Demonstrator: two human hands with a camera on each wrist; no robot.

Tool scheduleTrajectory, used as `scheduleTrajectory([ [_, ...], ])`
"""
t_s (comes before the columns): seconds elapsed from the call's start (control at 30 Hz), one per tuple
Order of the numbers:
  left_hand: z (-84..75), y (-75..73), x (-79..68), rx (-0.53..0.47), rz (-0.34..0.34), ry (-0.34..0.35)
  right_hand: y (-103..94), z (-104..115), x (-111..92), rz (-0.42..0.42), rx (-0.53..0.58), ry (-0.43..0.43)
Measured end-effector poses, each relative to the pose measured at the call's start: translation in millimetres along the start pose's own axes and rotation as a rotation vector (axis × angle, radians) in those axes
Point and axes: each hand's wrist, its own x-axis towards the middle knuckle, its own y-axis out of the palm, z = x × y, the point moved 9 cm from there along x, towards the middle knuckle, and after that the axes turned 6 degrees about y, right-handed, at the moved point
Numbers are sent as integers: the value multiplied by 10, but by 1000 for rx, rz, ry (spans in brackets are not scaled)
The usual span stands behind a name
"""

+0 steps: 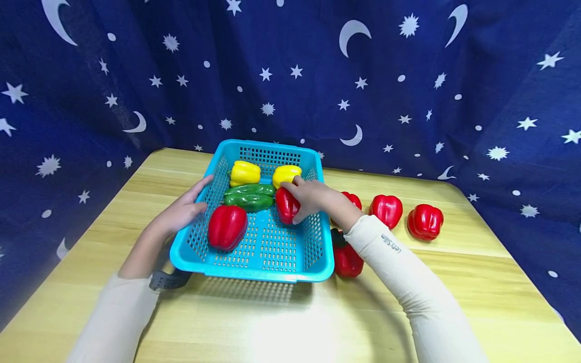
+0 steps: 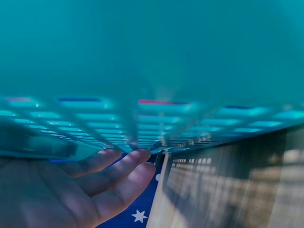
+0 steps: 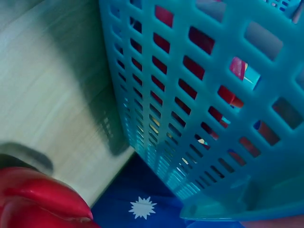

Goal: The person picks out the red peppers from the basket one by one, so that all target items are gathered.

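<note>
bench (image 1: 218, 322) beneath basket (image 1: 268, 275), curtain (image 1: 313, 50) behind basket, peppers (image 1: 228, 228) inside basket, loose bell peppers (image 1: 386, 210) right of basket, left hand (image 1: 182, 213) at basket's left side, right hand (image 1: 310, 195) inside basket

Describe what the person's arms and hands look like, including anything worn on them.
The left hand and right hand are bare, without gloves. The left sleeve and right sleeve are off-white cloth; the right one has small dark lettering near its end. A dark strap dotted with small holes shows by the left sleeve's end.
</note>
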Motion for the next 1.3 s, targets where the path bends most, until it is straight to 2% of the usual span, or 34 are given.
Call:
scheduleTrajectory([
  [0.2,-5,9,6,-1,2,4,-35,3,-29,-31,58,-20],
  [0.5,-7,3,4,6,-10,-11,-210,-10,-154,-85,236,-81],
  [0.77,-14,-1,3,17,-7,-4,-360,-57,-288,-140,265,-130],
  [0.9,-23,2,0,16,-2,0,-451,-108,-363,-169,298,-145],
  [1.1,-30,-6,-5,25,-7,-3,-608,-229,-548,-258,345,-149],
  [1.3,-22,-1,-12,32,-3,-9,-651,-380,-737,-281,435,-120],
])
